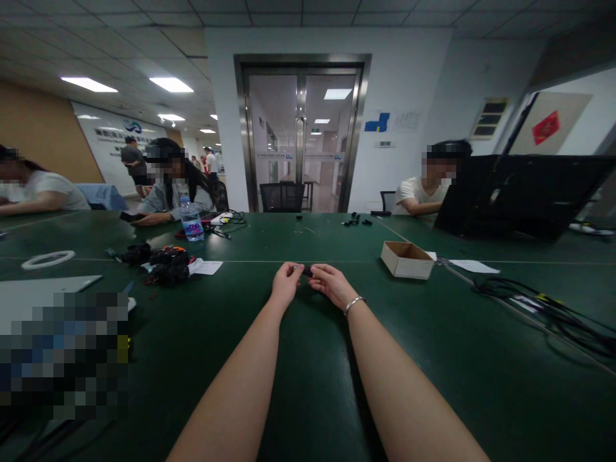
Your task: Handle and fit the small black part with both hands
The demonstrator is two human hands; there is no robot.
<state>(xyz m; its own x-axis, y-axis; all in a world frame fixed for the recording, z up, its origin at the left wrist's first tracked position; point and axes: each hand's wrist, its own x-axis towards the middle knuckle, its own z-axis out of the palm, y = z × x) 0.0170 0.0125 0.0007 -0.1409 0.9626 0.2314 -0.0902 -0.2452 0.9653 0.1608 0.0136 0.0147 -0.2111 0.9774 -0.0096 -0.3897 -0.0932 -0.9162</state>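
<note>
In front of me, just above or on the green table [308, 359], both hands meet at a small dark piece [307, 271], too small for its kind to show. My left hand [285, 282] is closed in a pinch at its left end. From the other side, the thumb and fingers of my right hand [332, 283] grip its right end. A silver bracelet [355, 305] circles my right wrist. Farther back on the table lie several small black pieces [355, 219], with another black piece [299, 217] left of them.
An open cardboard box [407, 267] stands right of my hands; cables [543, 308] lie beyond it. At left are black gear [168, 263], a water bottle [191, 221], a white ring [48, 259] and a laptop [43, 292]. A large black screen [520, 199] and seated people are across the table.
</note>
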